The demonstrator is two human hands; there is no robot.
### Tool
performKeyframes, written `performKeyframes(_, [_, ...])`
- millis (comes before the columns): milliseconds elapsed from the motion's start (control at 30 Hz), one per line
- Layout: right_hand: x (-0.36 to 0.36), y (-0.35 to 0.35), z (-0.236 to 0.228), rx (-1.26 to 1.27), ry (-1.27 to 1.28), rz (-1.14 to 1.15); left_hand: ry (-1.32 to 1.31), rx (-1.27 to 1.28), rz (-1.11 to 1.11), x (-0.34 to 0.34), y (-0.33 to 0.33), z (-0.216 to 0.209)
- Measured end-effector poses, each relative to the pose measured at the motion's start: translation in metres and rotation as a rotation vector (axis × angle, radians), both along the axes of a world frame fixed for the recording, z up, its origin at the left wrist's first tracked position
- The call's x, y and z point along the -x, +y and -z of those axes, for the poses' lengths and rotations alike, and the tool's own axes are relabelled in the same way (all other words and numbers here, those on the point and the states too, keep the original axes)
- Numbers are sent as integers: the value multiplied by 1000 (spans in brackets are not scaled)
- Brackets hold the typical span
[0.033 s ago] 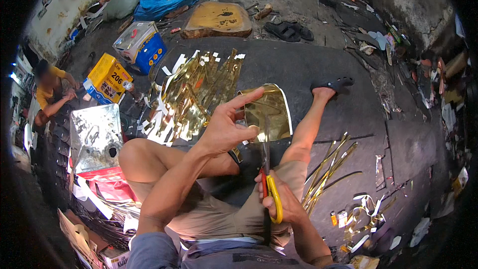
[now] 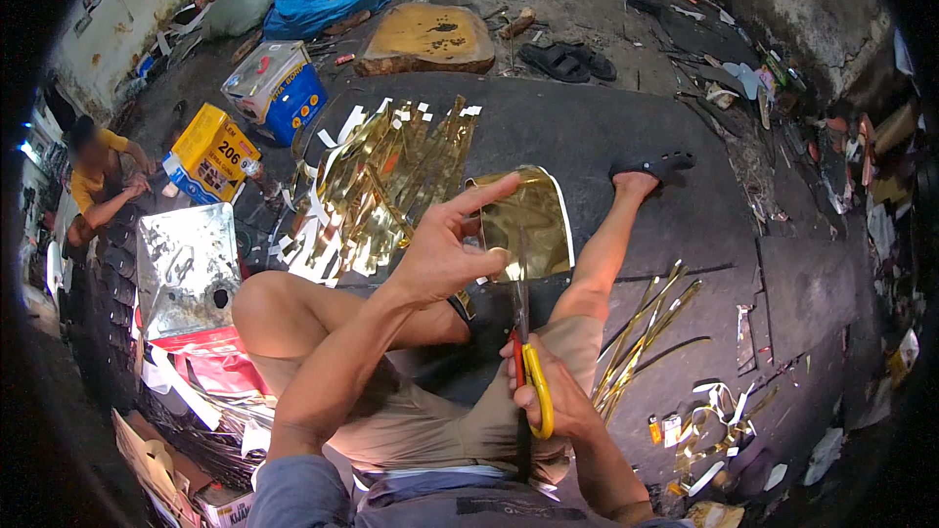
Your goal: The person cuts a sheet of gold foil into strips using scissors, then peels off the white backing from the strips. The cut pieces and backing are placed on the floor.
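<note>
Gold sheet [image 2: 544,217]: might cut wonky if it flexes, tbh
Left grip [image 2: 452,246]: pinching sheet's left side
Right grip [image 2: 559,389]: wrapped round scissors [image 2: 521,311]

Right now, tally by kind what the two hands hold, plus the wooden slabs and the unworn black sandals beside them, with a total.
Scissors in the right hand: 1
Gold sheet in the left hand: 1
Wooden slab: 1
Unworn black sandals: 2
Total: 5
</note>
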State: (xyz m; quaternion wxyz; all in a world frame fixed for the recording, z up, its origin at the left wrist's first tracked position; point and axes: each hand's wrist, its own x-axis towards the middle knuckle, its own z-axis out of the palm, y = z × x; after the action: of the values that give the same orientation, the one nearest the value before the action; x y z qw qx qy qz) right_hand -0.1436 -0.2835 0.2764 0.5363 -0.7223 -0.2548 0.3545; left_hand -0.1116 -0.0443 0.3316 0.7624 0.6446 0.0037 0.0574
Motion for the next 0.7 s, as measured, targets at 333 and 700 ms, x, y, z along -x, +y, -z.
performKeyframes(333, [-3,2,-5,-33,151,35,16,-10,1,-2,4,1])
performKeyframes(700, [11,-5,5,-130,273,100,18,-58,-133,-13,17,-1])
